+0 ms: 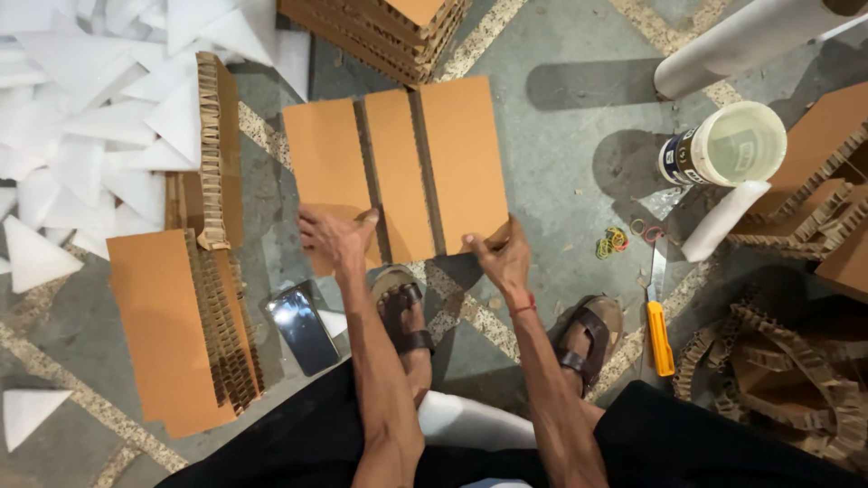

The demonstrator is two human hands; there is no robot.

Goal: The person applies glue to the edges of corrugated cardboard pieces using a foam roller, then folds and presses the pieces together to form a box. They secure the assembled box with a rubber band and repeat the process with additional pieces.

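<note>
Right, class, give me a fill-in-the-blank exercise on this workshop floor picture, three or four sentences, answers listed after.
1. Both hands, left hand and right hand, hold a grooved board made of ____.
2. The knife on the floor has a ____ handle.
3. The pile of foam pieces at the top left is ____ in colour.
4. The phone lies beside the person's ____ foot.

Answers: cardboard; yellow; white; left
</note>
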